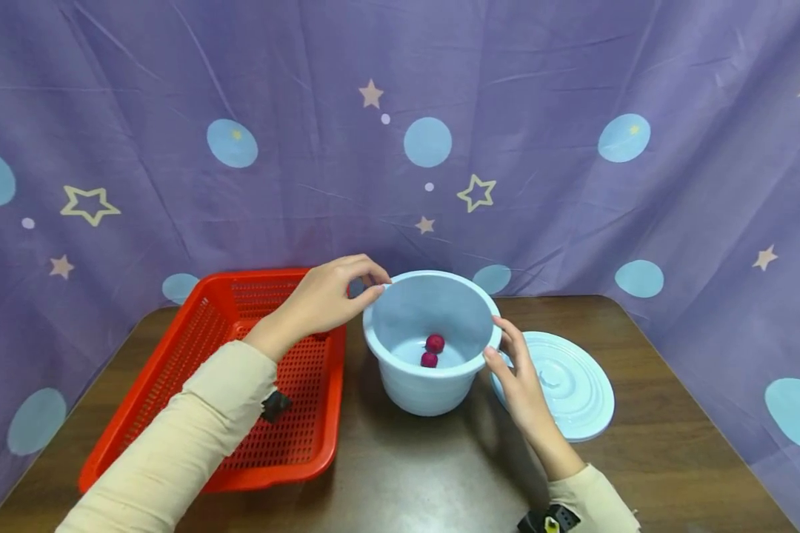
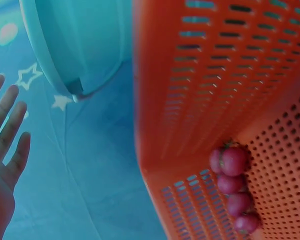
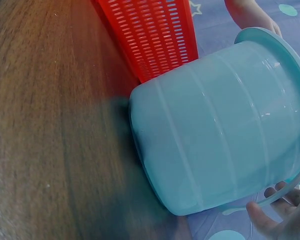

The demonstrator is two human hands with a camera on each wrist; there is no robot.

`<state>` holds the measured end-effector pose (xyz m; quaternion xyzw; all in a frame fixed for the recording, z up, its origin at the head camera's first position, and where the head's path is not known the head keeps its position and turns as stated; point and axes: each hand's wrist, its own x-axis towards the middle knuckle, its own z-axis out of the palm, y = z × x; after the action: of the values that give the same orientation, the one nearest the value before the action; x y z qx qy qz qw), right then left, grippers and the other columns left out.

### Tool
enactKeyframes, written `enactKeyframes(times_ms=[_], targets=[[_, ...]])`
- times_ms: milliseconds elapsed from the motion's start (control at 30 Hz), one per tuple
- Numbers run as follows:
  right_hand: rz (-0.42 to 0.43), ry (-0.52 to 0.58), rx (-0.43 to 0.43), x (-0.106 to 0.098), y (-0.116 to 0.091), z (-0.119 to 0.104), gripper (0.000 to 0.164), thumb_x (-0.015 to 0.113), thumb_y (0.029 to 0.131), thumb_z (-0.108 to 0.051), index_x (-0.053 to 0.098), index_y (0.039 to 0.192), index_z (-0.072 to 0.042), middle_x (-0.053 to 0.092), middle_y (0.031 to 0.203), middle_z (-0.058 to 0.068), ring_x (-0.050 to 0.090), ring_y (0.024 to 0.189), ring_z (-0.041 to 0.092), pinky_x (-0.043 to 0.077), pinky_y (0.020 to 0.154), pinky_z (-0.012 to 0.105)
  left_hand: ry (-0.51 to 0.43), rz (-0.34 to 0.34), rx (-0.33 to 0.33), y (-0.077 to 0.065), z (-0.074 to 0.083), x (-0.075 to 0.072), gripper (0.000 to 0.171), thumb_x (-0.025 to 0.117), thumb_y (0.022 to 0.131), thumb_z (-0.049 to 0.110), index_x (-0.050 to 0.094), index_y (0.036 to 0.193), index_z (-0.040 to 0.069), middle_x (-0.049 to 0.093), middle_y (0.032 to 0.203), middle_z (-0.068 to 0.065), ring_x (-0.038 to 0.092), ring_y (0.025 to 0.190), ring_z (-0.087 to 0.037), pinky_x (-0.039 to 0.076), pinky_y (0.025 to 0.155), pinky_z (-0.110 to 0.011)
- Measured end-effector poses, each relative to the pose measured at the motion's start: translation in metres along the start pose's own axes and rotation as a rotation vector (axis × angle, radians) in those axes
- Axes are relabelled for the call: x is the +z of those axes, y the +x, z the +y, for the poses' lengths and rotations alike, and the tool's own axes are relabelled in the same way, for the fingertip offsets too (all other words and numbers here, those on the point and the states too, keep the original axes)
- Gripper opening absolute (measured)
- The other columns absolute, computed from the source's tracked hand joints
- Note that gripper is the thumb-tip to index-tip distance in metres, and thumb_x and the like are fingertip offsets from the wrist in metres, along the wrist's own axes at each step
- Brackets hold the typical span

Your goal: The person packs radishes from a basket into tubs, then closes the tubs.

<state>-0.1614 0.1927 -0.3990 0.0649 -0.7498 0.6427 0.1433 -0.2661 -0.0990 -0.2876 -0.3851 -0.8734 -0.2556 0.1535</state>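
Note:
A pale blue bucket stands upright on the table, with two small dark red balls on its inside floor. At the bucket's upper left rim is my left hand, its fingertips close by; in the left wrist view its fingers are spread and hold nothing. My right hand is at the right rim, thumb and fingertips right at the edge. In the right wrist view, the thin bucket handle passes between the thumb and fingers of this hand, which look relaxed rather than wrapped tight.
Left of the bucket is a red slotted basket; several pinkish-red round vegetables lie in its corner. A pale blue round lid is on the wooden table to the right. Behind hangs a purple curtain.

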Motion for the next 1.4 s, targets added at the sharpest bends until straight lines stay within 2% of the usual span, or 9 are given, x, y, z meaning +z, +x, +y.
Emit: enactKeyframes(times_ms=[233,500,667,833,967,1200,1400], targets=[[-0.003,0.008,0.004,0.0,0.0,-0.001,0.049,0.053,0.102,-0.018,0.038,0.149,-0.017,0.045,0.146,0.017,0.039,0.132,0.028,0.034,0.098,0.041,-0.022,-0.014,-0.122,-0.011,-0.016,-0.008,0.013,0.066,0.096,0.027,0.071,0.107,0.025,0.064,0.102,0.01,0.058,0.091,-0.013,0.047,0.081,-0.038],[0.005,0.004,0.013,0.0,-0.002,-0.001,0.049,0.053,0.102,-0.018,0.038,0.148,-0.016,0.045,0.146,0.017,0.04,0.133,0.028,0.033,0.099,0.042,-0.041,0.022,-0.204,-0.024,-0.041,-0.006,0.011,0.066,0.095,0.026,0.072,0.104,0.023,0.064,0.093,0.007,0.059,0.088,-0.013,0.046,0.082,-0.038],[0.006,0.006,0.007,0.001,-0.002,-0.002,0.049,0.053,0.102,-0.018,0.038,0.149,-0.015,0.045,0.145,0.018,0.04,0.131,0.027,0.033,0.099,0.044,-0.056,0.022,-0.263,-0.032,-0.056,-0.001,0.013,0.067,0.094,0.025,0.072,0.105,0.021,0.067,0.099,0.004,0.061,0.094,-0.016,0.045,0.086,-0.041],[0.008,0.009,0.004,0.001,-0.001,-0.001,0.049,0.053,0.102,-0.017,0.038,0.148,-0.015,0.046,0.145,0.018,0.041,0.131,0.028,0.033,0.099,0.043,-0.054,-0.001,-0.327,-0.042,-0.072,0.005,0.016,0.067,0.094,0.026,0.071,0.109,0.019,0.068,0.109,-0.001,0.061,0.107,-0.024,0.044,0.092,-0.046],[0.008,0.011,0.0,0.003,-0.001,0.001,0.049,0.054,0.101,-0.016,0.039,0.148,-0.015,0.046,0.144,0.019,0.04,0.132,0.031,0.033,0.098,0.041,-0.062,-0.02,-0.374,-0.05,-0.084,0.009,0.019,0.067,0.094,0.025,0.07,0.111,0.017,0.067,0.114,-0.005,0.06,0.112,-0.028,0.043,0.095,-0.048],[0.006,0.006,-0.004,0.004,-0.001,0.002,0.05,0.053,0.101,-0.016,0.038,0.149,-0.014,0.045,0.145,0.02,0.04,0.132,0.03,0.035,0.097,0.034,-0.094,-0.071,-0.451,-0.059,-0.101,0.017,0.023,0.068,0.093,0.023,0.069,0.114,0.013,0.067,0.114,-0.009,0.059,0.112,-0.031,0.041,0.097,-0.05],[0.008,0.01,-0.011,0.002,-0.002,0.001,0.049,0.053,0.102,-0.016,0.038,0.149,-0.015,0.044,0.145,0.019,0.039,0.133,0.029,0.033,0.099,0.041,-0.086,-0.126,-0.467,-0.063,-0.107,0.027,0.025,0.068,0.093,0.02,0.068,0.115,0.009,0.066,0.115,-0.012,0.061,0.107,-0.032,0.044,0.093,-0.05]])
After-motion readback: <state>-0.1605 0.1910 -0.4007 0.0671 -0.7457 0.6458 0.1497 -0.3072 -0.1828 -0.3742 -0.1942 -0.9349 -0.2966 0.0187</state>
